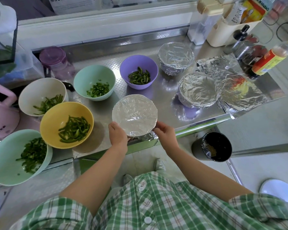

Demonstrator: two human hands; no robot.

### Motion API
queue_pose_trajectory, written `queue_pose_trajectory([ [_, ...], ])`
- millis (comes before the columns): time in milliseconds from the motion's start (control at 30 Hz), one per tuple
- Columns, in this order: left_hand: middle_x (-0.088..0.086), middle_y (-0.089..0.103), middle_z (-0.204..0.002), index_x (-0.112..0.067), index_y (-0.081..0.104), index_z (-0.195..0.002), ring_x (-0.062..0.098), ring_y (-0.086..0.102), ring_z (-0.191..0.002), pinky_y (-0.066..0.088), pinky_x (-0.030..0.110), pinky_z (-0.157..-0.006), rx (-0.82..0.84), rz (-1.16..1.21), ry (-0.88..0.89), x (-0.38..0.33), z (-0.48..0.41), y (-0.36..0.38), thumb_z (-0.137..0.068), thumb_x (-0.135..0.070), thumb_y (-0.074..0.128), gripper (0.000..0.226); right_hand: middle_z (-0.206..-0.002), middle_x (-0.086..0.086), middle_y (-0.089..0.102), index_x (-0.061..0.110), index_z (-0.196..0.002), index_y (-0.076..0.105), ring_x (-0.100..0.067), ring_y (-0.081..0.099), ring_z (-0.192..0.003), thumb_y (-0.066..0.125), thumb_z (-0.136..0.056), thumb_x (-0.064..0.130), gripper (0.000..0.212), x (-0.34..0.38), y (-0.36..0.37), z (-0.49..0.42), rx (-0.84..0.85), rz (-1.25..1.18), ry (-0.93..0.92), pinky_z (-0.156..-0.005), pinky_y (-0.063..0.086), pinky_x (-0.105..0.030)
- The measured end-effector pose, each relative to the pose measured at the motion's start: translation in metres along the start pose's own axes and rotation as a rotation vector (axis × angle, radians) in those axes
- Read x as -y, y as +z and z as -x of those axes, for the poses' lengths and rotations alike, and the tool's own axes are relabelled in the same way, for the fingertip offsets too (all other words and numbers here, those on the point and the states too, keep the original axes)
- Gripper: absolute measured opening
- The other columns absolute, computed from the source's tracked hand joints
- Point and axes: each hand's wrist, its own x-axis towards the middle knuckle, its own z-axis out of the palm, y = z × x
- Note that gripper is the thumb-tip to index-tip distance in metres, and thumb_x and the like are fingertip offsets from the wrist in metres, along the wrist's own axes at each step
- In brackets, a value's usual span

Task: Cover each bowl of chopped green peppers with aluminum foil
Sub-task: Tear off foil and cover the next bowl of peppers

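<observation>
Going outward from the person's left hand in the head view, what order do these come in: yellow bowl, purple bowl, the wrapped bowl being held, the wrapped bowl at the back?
From the left hand:
1. Held wrapped bowl, gripped by it, just to its right.
2. Yellow bowl, to the left.
3. Purple bowl, behind, mid-counter.
4. Back wrapped bowl, rear right.

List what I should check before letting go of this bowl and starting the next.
1. Foil flat over the held bowl: ok.
2. Its near edge tucked: cannot tell, left hand and right hand grip there.
3. Spare foil sheets ready: ok.
4. Every bowl covered: not ok, five open, such as the yellow bowl.
5. Next bowl reachable: ok, purple bowl stands just behind.
</observation>
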Motion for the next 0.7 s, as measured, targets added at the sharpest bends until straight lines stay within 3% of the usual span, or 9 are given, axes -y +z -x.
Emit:
queue_pose_trajectory([
  [67, 0.007, 0.050, -0.123, -0.025, 0.040, -0.116, 0.030, 0.055, -0.113, 0.051, 0.049, -0.101, 0.005, 0.009, -0.003, 0.000, 0.001, 0.000, -0.108, -0.035, 0.021, 0.023, -0.102, -0.003, 0.075, 0.025, -0.113, 0.071, -0.021, 0.068, -0.098, 0.060, -0.082, 0.005, 0.039, -0.004, 0.000, 0.001, 0.015, 0.069, -0.060, -0.089, 0.054, -0.033],
  [200, 0.006, 0.049, -0.121, -0.021, 0.043, -0.126, 0.027, 0.054, -0.104, 0.054, 0.049, -0.095, 0.014, 0.059, -0.034, -0.004, 0.006, 0.001, -0.108, -0.033, 0.021, 0.031, -0.102, 0.011, 0.074, 0.023, -0.117, 0.068, -0.004, 0.066, -0.092, 0.063, -0.082, 0.004, 0.041, -0.001, -0.001, -0.001, 0.037, 0.128, -0.116, -0.086, 0.052, -0.023],
  [267, 0.005, 0.049, -0.121, -0.018, 0.043, -0.130, 0.028, 0.054, -0.106, 0.054, 0.050, -0.095, 0.026, 0.051, -0.047, -0.004, 0.006, -0.001, -0.106, -0.032, 0.021, 0.036, -0.101, 0.008, 0.073, 0.026, -0.117, 0.067, -0.010, 0.066, -0.094, 0.063, -0.078, 0.010, 0.042, 0.000, -0.001, -0.004, 0.029, 0.177, -0.126, -0.088, 0.053, -0.029],
  [367, 0.012, 0.054, -0.124, -0.013, 0.046, -0.123, 0.028, 0.054, -0.108, 0.047, 0.051, -0.103, 0.017, -0.085, 0.001, -0.007, 0.001, -0.008, -0.098, -0.033, 0.023, 0.040, -0.108, 0.003, 0.072, 0.018, -0.118, 0.065, -0.016, 0.066, -0.103, 0.064, -0.080, 0.003, 0.041, -0.002, -0.003, -0.012, 0.015, 0.205, -0.115, -0.097, 0.051, -0.039],
  [467, 0.009, 0.039, -0.151, -0.014, 0.036, -0.146, 0.026, 0.036, -0.139, 0.027, 0.044, -0.118, -0.011, -0.222, 0.225, -0.019, -0.008, -0.015, -0.101, -0.015, 0.026, 0.046, -0.107, 0.003, 0.071, 0.015, -0.117, 0.065, -0.013, 0.066, -0.103, 0.067, -0.082, 0.001, 0.037, -0.001, -0.004, -0.018, 0.004, 0.236, -0.104, -0.098, 0.051, -0.036],
  [533, 0.000, 0.023, -0.162, -0.020, 0.029, -0.154, 0.017, 0.019, -0.149, 0.015, 0.040, -0.124, 0.076, -0.315, 0.348, -0.030, -0.015, -0.018, -0.100, -0.007, 0.026, 0.056, -0.104, 0.005, 0.071, 0.015, -0.116, 0.065, -0.012, 0.065, -0.100, 0.069, -0.083, 0.003, 0.035, 0.001, -0.005, -0.020, 0.002, 0.261, -0.099, -0.096, 0.050, -0.033],
  [567, -0.002, 0.023, -0.162, -0.022, 0.031, -0.154, 0.015, 0.020, -0.149, 0.016, 0.040, -0.124, 0.124, -0.327, 0.353, -0.034, -0.019, -0.018, -0.098, -0.005, 0.027, 0.058, -0.103, 0.005, 0.071, 0.014, -0.116, 0.065, -0.012, 0.065, -0.099, 0.069, -0.083, 0.003, 0.035, 0.002, -0.006, -0.021, -0.002, 0.281, -0.105, -0.095, 0.050, -0.032],
  [633, 0.001, 0.041, -0.153, -0.026, 0.040, -0.149, 0.018, 0.039, -0.137, 0.032, 0.040, -0.117, 0.201, -0.279, 0.277, -0.042, -0.025, -0.015, -0.093, -0.005, 0.030, 0.061, -0.102, 0.004, 0.071, 0.014, -0.115, 0.066, -0.011, 0.066, -0.099, 0.067, -0.083, 0.004, 0.034, 0.003, -0.005, -0.023, -0.010, 0.310, -0.112, -0.093, 0.050, -0.031],
  [700, 0.011, 0.057, -0.134, -0.028, 0.051, -0.138, 0.020, 0.053, -0.115, 0.046, 0.034, -0.098, 0.187, -0.231, 0.223, -0.042, -0.027, -0.013, -0.086, -0.009, 0.033, 0.058, -0.103, 0.002, 0.072, 0.013, -0.116, 0.064, -0.012, 0.067, -0.099, 0.064, -0.084, 0.003, 0.034, 0.005, -0.004, -0.023, -0.021, 0.289, -0.089, -0.090, 0.052, -0.030],
])
